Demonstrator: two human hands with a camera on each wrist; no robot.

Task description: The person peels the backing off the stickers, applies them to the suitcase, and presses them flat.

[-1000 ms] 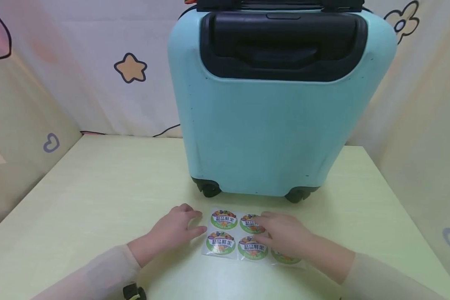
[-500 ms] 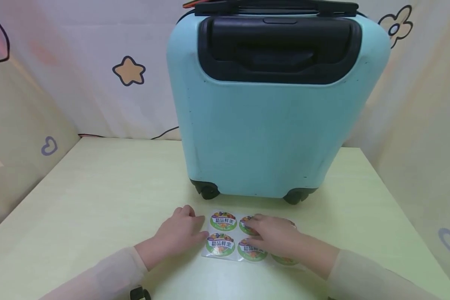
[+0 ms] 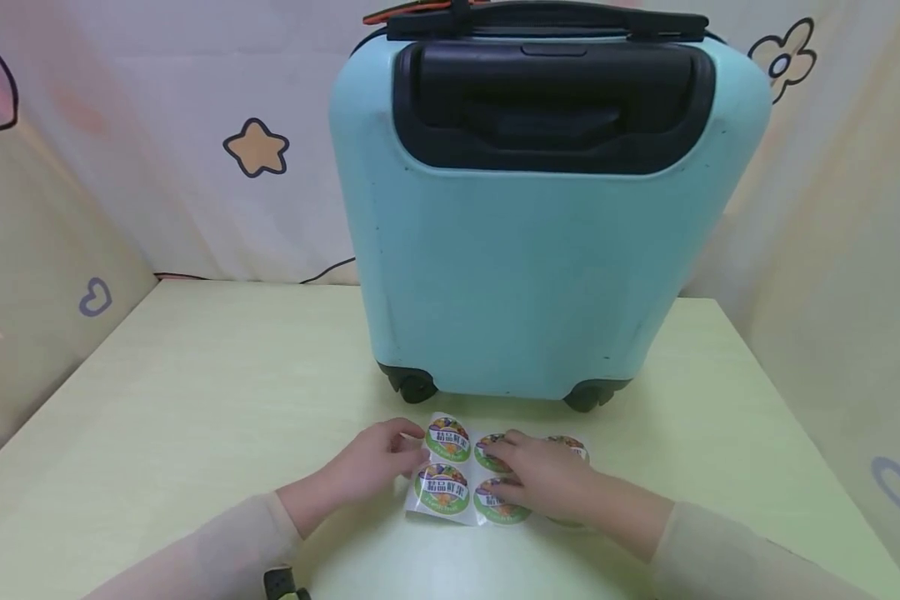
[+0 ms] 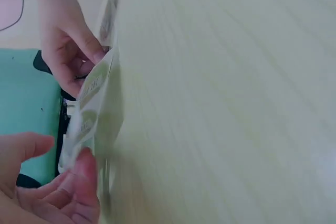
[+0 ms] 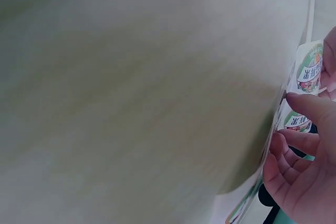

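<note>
A sheet of round fruit-label stickers (image 3: pixel 442 489), green with white bands of dark characters, lies near the front of the table. Its left edge is lifted and bent upward. At that edge, my left hand (image 3: pixel 375 460) has its curled fingers and thumb against the sheet. In the left wrist view, the left fingers (image 4: pixel 84 169) meet the sheet's near end from below. My right hand (image 3: pixel 551 475) rests on the middle and right of the sheet, covering some stickers. Its thumb and fingertips press on the surface, as the right wrist view shows its fingers (image 5: pixel 302 140) extended.
A large light-blue suitcase (image 3: pixel 525 283) with a black handle panel stands upright on wheels just behind the sheet. The pale table (image 3: pixel 232 375) is bordered by patterned cloth walls (image 3: pixel 142 158) at the back and sides. A dark cable (image 3: pixel 330 270) runs along the back edge.
My left hand has moved right onto the sheet's left edge, and that edge has risen. The right hand stays on the sheet, slightly further left. The head view has tilted up a little.
</note>
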